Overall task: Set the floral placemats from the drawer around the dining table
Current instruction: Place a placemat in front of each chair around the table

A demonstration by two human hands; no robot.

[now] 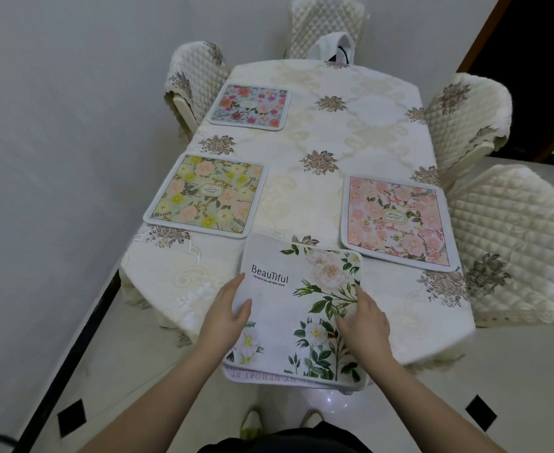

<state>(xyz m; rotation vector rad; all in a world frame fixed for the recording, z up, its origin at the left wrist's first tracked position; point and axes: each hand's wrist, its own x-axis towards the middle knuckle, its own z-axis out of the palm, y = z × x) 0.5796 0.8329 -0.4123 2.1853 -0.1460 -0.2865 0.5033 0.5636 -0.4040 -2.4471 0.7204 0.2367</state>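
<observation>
I see the dining table (327,132) running away from me under a cream embroidered cloth, and I place everything else against it. At the table's near end lies a white placemat (298,308) printed with pale roses, green leaves and the word "Beautiful"; its front part juts out past the table's near edge. Under it I make out the rim of another mat (269,378) with grey lettering, the two stacked and touching.

My left hand (228,313) rests on the left part of the white placemat, fingers straight and together, the thumb lying on the top face; it grips nothing. My right hand (365,318) lies flat on the right part, over the leaf print, fingers relaxed and slightly spread, pressing down and not curling round the edge.

Along the table's left side sit two more mats: a yellow-green floral mat (207,194) nearer me, and a blue floral mat (250,106) farther up, well apart from each other. On the table's right side, across from the yellow-green one, lies a pink floral mat (398,220), its near corner just beside the white placemat.

Quilted cream chairs (465,122) stand around the table, and a white bag (334,49) sits at the far end
</observation>
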